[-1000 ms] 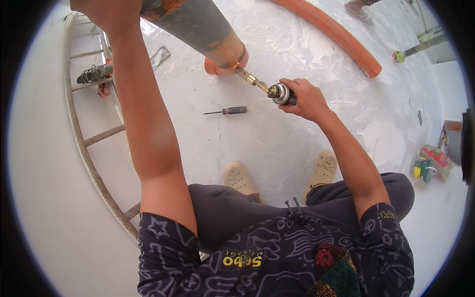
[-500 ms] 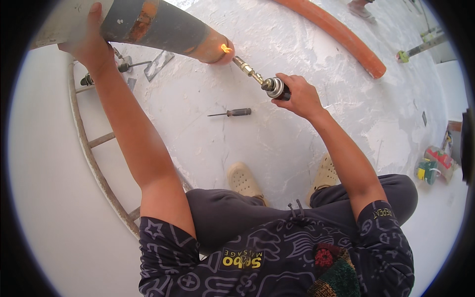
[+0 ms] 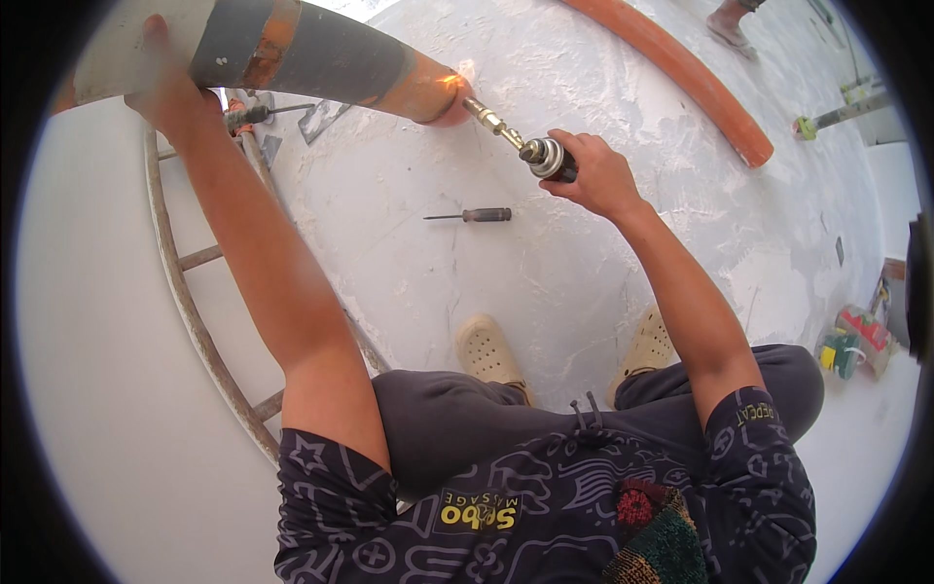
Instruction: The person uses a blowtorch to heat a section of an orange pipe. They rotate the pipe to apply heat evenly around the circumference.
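My left hand [image 3: 175, 95] grips a thick orange pipe [image 3: 336, 60] smeared with grey and whitish coating, holding it up at the far left. Its bare orange end points right, toward the middle. In my right hand [image 3: 598, 175] is a gas blowtorch [image 3: 525, 143], a dark canister with a brass nozzle, the fingers wrapped round the canister. The nozzle tip is close against the pipe's end, and an orange flame licks over the rim there. A screwdriver [image 3: 472, 215] with a dark handle lies on the floor below the torch.
A second orange pipe [image 3: 681, 73] lies at the far right. Along my left side is a wooden ladder [image 3: 185, 302], with a drill-like tool [image 3: 248, 117] near its top. Bags [image 3: 861, 341] sit at the right. Another person's foot [image 3: 730, 27] shows at the far edge.
The flame has shifted to the upper side of the pipe's end and spreads over its rim. The torch nozzle now sits nearer the rim. The whole view has shifted slightly.
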Demonstrator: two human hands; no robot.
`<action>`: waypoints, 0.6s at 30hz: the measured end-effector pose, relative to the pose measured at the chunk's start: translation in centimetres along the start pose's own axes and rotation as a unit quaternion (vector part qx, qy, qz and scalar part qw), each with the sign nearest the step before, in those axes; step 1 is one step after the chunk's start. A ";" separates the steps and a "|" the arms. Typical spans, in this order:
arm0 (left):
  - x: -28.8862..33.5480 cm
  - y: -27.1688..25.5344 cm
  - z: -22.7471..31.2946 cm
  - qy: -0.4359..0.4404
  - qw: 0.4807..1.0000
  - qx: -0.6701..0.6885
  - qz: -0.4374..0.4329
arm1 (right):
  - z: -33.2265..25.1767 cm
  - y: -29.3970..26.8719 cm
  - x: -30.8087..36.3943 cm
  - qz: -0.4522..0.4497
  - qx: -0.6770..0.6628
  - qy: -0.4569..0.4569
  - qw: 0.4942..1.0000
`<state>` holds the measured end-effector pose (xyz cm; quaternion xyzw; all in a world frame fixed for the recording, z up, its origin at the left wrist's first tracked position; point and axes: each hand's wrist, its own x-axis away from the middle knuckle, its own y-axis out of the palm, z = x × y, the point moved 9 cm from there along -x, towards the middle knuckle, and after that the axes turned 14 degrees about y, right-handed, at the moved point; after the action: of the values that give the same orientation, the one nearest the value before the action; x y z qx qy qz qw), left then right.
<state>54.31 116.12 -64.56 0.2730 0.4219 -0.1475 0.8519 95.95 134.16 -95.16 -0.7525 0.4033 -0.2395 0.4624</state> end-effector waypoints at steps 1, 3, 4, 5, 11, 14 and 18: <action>0.0 -0.4 0.1 -0.008 1.000 -0.014 0.011 | -0.2 0.3 -0.2 -0.006 -0.002 0.004 1.000; -0.1 -0.8 0.5 -0.010 0.999 -0.032 0.025 | -0.6 0.6 -0.7 -0.007 -0.002 0.002 1.000; -0.2 -0.8 0.8 -0.004 0.999 -0.035 0.028 | -0.8 0.7 -0.9 -0.008 -0.001 0.002 1.000; -0.2 -0.8 1.0 0.001 0.999 -0.038 0.031 | -0.9 0.8 -1.0 -0.011 0.004 0.000 1.000; 0.8 -0.7 0.5 -0.055 0.997 -0.038 0.033 | -1.5 1.1 -1.2 -0.034 0.029 -0.026 0.999; 0.6 0.1 0.7 -0.026 0.999 -0.017 -0.007 | -1.6 1.5 -1.1 -0.061 0.034 -0.022 0.997; 0.5 0.0 0.4 -0.019 1.000 -0.024 -0.004 | -1.6 1.6 -1.1 -0.067 0.035 -0.017 0.997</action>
<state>54.87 115.93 -64.77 0.2480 0.4100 -0.1459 0.8655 93.56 133.89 -95.88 -0.7651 0.3353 -0.2707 0.4785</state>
